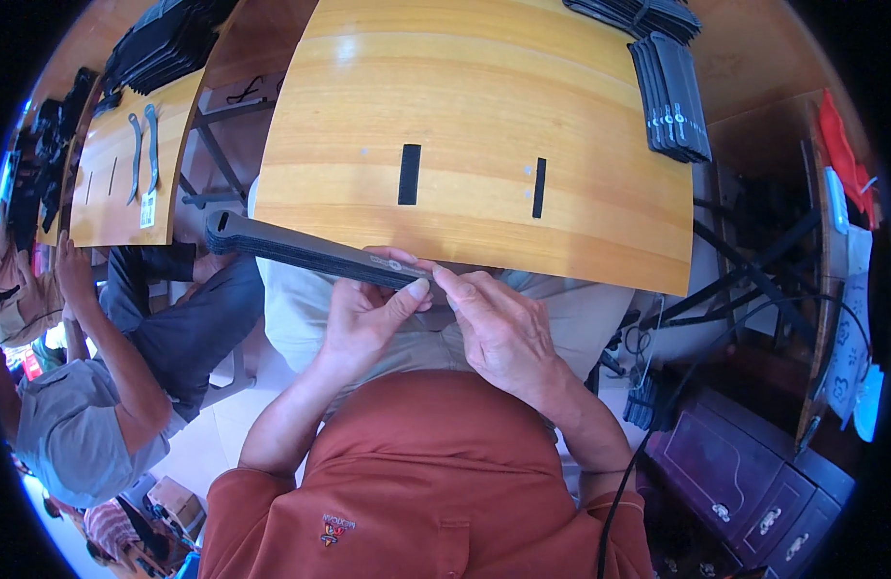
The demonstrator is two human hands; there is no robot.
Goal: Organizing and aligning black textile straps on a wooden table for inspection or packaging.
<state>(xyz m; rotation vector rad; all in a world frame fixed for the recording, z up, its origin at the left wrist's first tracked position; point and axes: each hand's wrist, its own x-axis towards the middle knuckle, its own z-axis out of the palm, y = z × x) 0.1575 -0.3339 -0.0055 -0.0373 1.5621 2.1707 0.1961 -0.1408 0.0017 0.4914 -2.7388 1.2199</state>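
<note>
A thick stack of long, flat black straps slants over the table's near edge, its rounded, slotted end out to the left. My left hand is closed around the near right end of that stack, thumb on the near side and fingers behind it. At the same end my right hand pinches with thumb and forefinger, touching the stack's tip beside my left thumb. How many layers the right fingertips hold cannot be made out. Beyond the stack, two short black strips, a left one and a right one, lie on the wooden table.
Fanned black straps lie at the table's right edge, with another dark bundle behind. On the left, a person in grey sits by a second table bearing two curved straps. A purple cabinet stands low on the right; a black cable hangs nearby.
</note>
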